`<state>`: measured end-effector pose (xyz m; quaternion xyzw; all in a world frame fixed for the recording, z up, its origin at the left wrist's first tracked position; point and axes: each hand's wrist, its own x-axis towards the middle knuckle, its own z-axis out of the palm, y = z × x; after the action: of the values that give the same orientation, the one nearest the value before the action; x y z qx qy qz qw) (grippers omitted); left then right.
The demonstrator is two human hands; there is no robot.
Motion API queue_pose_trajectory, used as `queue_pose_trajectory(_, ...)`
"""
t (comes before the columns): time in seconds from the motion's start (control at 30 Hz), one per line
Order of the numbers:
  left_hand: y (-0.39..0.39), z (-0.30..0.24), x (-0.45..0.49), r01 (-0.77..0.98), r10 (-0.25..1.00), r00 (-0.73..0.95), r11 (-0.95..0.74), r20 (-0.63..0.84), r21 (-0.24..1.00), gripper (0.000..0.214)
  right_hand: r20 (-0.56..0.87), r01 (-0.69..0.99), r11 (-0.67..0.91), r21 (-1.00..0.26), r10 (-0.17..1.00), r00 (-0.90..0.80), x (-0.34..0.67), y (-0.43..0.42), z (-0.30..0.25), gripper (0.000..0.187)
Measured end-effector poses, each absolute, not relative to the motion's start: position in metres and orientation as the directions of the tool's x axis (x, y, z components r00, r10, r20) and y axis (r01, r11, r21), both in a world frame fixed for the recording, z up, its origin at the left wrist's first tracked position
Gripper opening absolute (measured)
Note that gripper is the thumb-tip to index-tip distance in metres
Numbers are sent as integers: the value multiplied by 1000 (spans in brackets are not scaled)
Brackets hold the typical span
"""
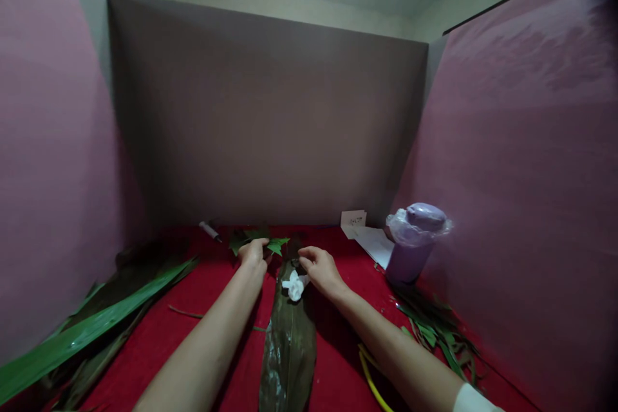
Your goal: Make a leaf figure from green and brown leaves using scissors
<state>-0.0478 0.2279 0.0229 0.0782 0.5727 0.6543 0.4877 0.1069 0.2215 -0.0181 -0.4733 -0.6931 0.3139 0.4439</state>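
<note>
My left hand (253, 252) is closed on a green leaf with pointed lobes (279, 245), over more dark green leaves (236, 239) at the back of the red cloth. My right hand (319, 268) has its thumb and fingers drawn together near the far end of a long brownish-green leaf (288, 347). Whatever lies between those fingertips is too small to make out. This long leaf stretches toward me between my forearms and looks wet. On its upper part rests a small white crumpled piece (295, 287), just left of my right hand.
Long green leaves (96, 322) lie on the left. A syringe-like tube (209, 230) is at the back. To the right stand a purple container (410, 257) with plastic film, white paper (374, 244), a small card (353, 221), leaf scraps (437, 328) and a yellow strip (369, 376). Partitions enclose three sides.
</note>
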Motion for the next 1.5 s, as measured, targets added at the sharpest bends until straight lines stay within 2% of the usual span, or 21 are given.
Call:
queue_pose_trajectory(0.2, 253, 19, -33, -542, 654, -604, 82, -456, 836, 33, 383, 460, 371, -807, 921, -69, 114, 222, -34, 22)
queue_pose_trajectory(0.47, 284, 36, -18, -580, 695, -597, -29, -400, 814, 33, 394, 534, 364, -763, 917, -61, 117, 221, -32, 19)
queue_pose_trajectory(0.73, 298, 34, -31, -574, 642, -665, -113, -381, 811, 34, 374, 563, 340, -753, 926, -60, 116, 218, -29, 18)
queue_pose_trajectory(0.93, 289, 34, -34, -609, 745, -558, -68, -366, 790, 33, 394, 534, 357, -766, 918, -49, 116, 218, -30, 18)
queue_pose_trajectory(1.17, 251, 37, -33, -556, 870, -428, -39, -245, 830, 32, 434, 441, 386, -810, 901, 8, 115, 224, -37, 19)
queue_pose_trajectory(1.5, 209, 24, -31, -526, 948, -278, -14, -157, 850, 30, 503, 237, 486, -841, 864, 16, 112, 219, -28, 18)
